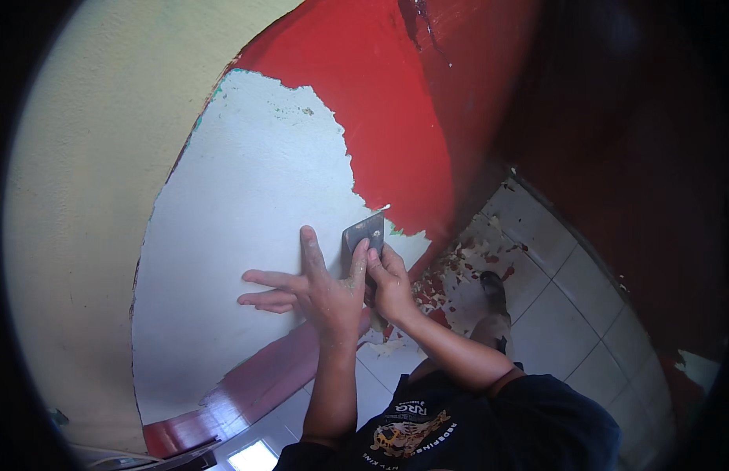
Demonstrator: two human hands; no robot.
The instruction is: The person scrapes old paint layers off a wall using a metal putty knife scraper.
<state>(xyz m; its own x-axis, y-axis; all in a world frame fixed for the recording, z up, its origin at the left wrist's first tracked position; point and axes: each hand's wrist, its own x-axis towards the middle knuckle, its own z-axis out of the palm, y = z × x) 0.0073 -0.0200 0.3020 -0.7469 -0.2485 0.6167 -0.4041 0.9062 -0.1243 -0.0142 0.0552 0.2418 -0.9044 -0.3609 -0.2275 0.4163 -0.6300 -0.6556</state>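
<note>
My right hand (391,285) grips a flat metal scraper (364,232), its blade lying against the wall at the ragged lower edge of the red paint (388,118). A small curl of paint stands at the blade's corner. My left hand (326,294) is spread beside it, with the thumb on the blade and the other fingers apart over the bared whitish wall (246,194). The scraper's handle is mostly hidden by my right hand. Whitish dust marks my left hand.
Red and pale paint flakes (452,265) litter the white floor tiles (576,318) at the wall's foot, around my foot (492,285). A dark red painted band (270,377) runs along the wall's bottom. Cream wall (87,176) lies at left; cables (111,453) show at lower left.
</note>
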